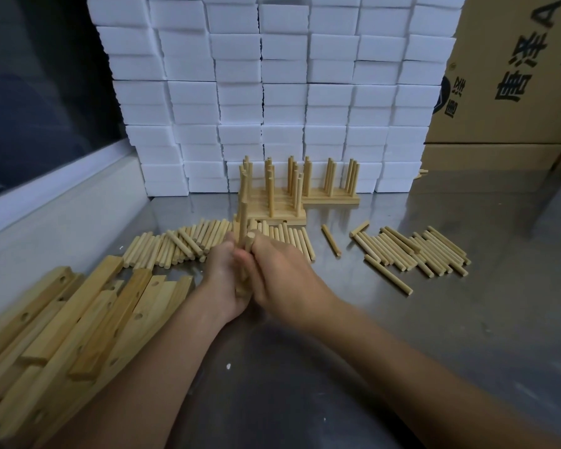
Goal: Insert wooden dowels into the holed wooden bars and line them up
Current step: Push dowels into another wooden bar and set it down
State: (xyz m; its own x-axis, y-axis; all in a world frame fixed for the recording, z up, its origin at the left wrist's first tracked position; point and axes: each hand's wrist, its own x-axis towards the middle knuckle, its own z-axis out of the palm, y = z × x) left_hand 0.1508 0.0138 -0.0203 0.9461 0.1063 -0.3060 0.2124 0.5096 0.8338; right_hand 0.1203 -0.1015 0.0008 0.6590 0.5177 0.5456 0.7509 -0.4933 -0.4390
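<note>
My left hand (222, 280) grips a holed wooden bar (241, 288) held between both hands, with one dowel (243, 222) standing upright from it. My right hand (282, 270) pinches a second dowel (248, 243) close beside the first; the bar is mostly hidden by my fingers. Loose dowels lie in a row behind my hands (182, 244) and in a second heap (412, 251) at the right. Several finished bars with upright dowels (279, 196) stand lined up at the back. A pile of empty holed bars (78, 322) lies at the lower left.
A wall of stacked white foam blocks (282, 92) closes off the back of the steel table (434, 319). A cardboard box (515, 69) stands at the back right. A dark window with a white ledge (55, 189) runs along the left.
</note>
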